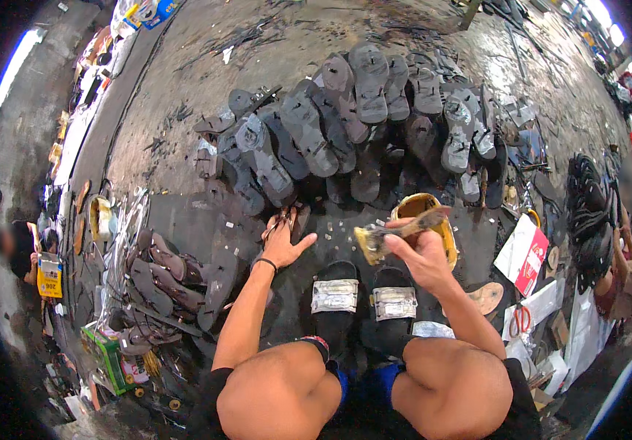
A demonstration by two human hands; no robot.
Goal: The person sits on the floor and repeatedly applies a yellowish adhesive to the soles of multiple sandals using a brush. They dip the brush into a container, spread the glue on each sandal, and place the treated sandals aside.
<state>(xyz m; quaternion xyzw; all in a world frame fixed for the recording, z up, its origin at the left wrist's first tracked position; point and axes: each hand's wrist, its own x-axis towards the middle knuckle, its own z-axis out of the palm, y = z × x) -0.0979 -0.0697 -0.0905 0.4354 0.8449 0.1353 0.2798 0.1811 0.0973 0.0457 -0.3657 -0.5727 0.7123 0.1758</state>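
Note:
My left hand [284,246] reaches forward to the floor and its fingers close on a brown sandal piece [286,218] at the foot of the sandal rows. My right hand [420,249] holds a glue-smeared brush [389,236] by its handle, bristle end pointing left, just over a round yellow tin [427,220]. Rows of dark grey sandals [360,125] lie spread out in front of me. I squat with my two feet in black slide sandals [363,301].
A pile of brown sandals [162,282] lies at my left beside a green box [107,356]. Black straps [591,220], a red-and-white carton [525,253] and scissors [521,319] are at my right. Another person sits at the right edge.

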